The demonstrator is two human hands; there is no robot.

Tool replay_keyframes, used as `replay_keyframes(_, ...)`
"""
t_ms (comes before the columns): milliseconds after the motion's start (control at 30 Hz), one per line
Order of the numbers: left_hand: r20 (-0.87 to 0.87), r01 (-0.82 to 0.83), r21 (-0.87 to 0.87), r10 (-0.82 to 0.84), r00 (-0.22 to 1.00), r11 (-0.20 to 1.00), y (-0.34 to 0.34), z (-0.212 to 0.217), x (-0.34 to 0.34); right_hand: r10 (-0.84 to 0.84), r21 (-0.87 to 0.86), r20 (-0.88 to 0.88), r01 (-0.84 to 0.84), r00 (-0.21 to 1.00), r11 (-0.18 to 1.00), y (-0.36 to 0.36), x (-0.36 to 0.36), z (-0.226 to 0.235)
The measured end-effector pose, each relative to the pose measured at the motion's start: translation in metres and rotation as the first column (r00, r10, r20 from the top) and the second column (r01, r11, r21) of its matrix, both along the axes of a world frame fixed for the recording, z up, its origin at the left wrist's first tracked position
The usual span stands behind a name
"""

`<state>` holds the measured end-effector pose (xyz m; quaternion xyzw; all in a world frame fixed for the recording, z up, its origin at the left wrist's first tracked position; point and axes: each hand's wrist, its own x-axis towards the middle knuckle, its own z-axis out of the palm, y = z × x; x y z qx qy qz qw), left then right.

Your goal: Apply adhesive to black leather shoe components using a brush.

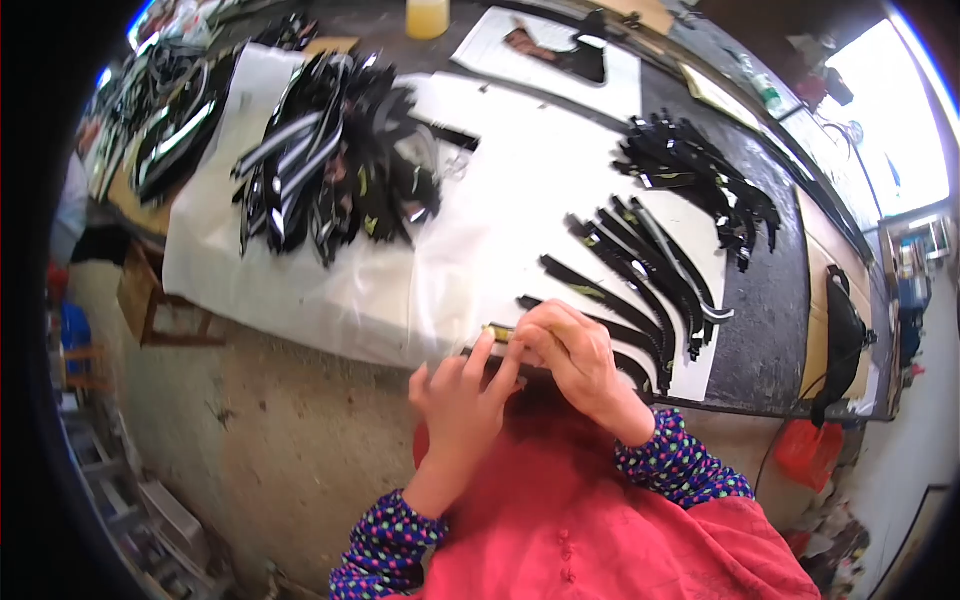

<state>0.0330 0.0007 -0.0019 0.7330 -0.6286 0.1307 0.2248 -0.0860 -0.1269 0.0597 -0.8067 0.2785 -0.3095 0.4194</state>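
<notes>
My left hand [462,395] and my right hand [572,358] meet at the near edge of the workbench. Together they pinch a long curved black strip [640,372] whose near end carries a small yellow label. My right hand's fingers fold over that end; my left hand's fingers press it from the left. Just beyond lies a fanned row of similar black curved strips [640,262] on a white sheet [520,190].
A big tangled heap of black and chrome strips [335,160] lies on the sheet to the far left. Another stack of black strips [700,170] rests at the far right. A yellow bottle [427,17] stands at the back. A red bag [808,452] hangs below the bench edge.
</notes>
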Motion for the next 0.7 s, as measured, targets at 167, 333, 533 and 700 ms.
replay_keyframes(167, -0.009, 0.021, 0.057, -0.020, 1.000, 0.998, -0.002, 0.014, 0.002, -0.164, -0.531, -0.060, 0.107, 0.985, 0.840, 0.009, -0.025, -0.011)
replay_keyframes(333, -0.227, 0.060, 0.032, -0.051, 0.973, 0.998, -0.004, 0.034, 0.006, -0.209, -0.537, 0.048, 0.201, 0.977, 0.819, 0.011, -0.030, -0.022)
replay_keyframes(533, -0.269, 0.191, -0.075, -0.204, 0.941, 0.979, -0.033, 0.046, 0.018, -0.221, -0.454, 0.110, 0.246, 0.969, 0.856, 0.010, -0.028, -0.032)
replay_keyframes(700, -0.615, 0.128, 0.056, -0.066, 0.785, 0.990, -0.046, 0.052, 0.025, -0.263, -0.456, 0.143, 0.299, 0.954, 0.838, 0.009, -0.025, -0.040)
